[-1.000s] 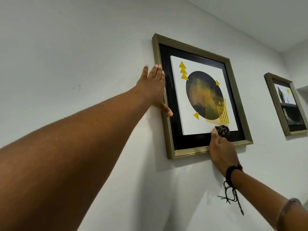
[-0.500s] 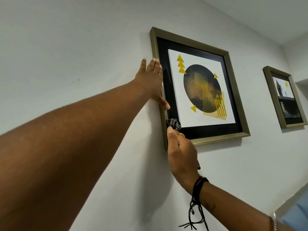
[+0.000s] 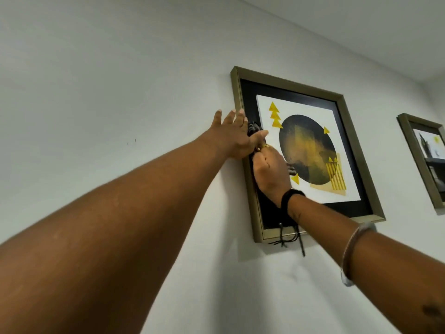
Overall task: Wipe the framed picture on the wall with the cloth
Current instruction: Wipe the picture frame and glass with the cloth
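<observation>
A framed picture point(image 3: 346, 126) with a dull gold frame, black mat and a dark circle with yellow triangles hangs on the white wall. My left hand point(image 3: 234, 136) lies flat, fingers spread, against the frame's left edge, thumb reaching onto the glass. My right hand point(image 3: 271, 173) is pressed on the left part of the glass, just below the left thumb, closed around a small dark cloth point(image 3: 325, 128) that peeks out above it beside the left fingertips. Most of the cloth is hidden by both hands.
A second gold-framed picture point(image 3: 423, 162) hangs further right on the same wall point(image 3: 120, 92). The ceiling meets the wall at top right. A black cord bracelet with loose ends dangles from my right wrist point(image 3: 292, 196) over the frame's bottom-left corner.
My right hand with the cloth has moved from the bottom right of the glass, along the bottom to the left corner, then up the left side to beside my left hand.
</observation>
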The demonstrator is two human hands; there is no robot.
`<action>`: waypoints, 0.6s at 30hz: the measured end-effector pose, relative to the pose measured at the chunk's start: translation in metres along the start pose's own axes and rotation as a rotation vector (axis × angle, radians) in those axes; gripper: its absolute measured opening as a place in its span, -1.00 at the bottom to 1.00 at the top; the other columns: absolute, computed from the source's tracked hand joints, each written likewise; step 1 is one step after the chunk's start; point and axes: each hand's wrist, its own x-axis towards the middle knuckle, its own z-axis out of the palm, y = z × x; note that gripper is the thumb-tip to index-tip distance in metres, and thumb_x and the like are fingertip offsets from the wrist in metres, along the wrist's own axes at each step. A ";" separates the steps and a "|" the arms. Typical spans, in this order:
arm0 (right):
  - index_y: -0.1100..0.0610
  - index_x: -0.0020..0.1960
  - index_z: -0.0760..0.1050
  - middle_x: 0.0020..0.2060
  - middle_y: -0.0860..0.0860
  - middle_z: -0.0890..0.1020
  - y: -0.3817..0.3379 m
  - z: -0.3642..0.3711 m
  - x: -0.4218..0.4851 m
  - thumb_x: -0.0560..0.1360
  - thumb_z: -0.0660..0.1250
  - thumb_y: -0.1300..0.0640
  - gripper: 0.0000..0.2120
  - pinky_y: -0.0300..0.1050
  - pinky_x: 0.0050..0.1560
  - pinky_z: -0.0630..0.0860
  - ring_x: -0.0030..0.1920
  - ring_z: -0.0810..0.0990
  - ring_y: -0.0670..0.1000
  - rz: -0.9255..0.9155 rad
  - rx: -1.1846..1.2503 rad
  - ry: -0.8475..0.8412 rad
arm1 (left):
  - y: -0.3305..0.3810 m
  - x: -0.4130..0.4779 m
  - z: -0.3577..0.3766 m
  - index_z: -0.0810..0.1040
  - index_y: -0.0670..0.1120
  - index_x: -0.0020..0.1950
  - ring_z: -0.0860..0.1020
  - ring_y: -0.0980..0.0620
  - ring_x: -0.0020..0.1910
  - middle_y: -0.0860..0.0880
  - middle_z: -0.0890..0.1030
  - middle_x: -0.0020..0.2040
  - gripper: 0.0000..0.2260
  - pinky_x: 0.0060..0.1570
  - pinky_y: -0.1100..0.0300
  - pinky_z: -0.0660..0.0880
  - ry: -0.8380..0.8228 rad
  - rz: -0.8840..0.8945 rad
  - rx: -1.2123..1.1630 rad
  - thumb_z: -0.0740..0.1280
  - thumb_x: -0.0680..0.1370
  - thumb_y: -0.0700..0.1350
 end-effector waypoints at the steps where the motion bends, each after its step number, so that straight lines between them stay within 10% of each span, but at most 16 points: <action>1: -0.07 -0.33 0.24 -0.32 -0.03 0.43 0.005 -0.005 0.012 0.41 0.05 0.12 -0.83 -0.14 -0.30 0.26 -0.30 0.37 0.00 -0.070 -0.054 -0.029 | 0.000 0.000 0.002 -0.10 -0.11 0.60 -0.18 -0.06 0.60 -0.09 -0.13 0.63 -0.22 0.52 -0.15 -0.31 0.008 0.000 -0.003 -0.23 0.53 0.37; 8: 0.19 0.10 0.48 0.26 0.23 0.52 0.024 -0.024 0.059 0.38 0.01 0.11 -0.59 0.17 0.06 0.46 0.13 0.50 0.23 -0.220 -0.368 -0.210 | 0.000 -0.005 0.012 -0.16 -0.07 0.60 -0.19 -0.03 0.60 -0.06 -0.17 0.63 -0.16 0.53 -0.15 -0.31 0.049 0.015 -0.053 -0.23 0.48 0.44; 18: 0.15 0.24 0.50 0.21 0.05 0.56 0.034 -0.023 -0.025 0.44 0.18 -0.01 -0.56 -0.12 0.13 0.46 0.18 0.53 0.04 -0.168 -0.308 -0.143 | 0.002 -0.008 0.017 -0.11 -0.12 0.60 -0.20 -0.07 0.60 -0.11 -0.14 0.63 -0.08 0.53 -0.18 -0.28 0.079 0.027 0.019 -0.23 0.43 0.49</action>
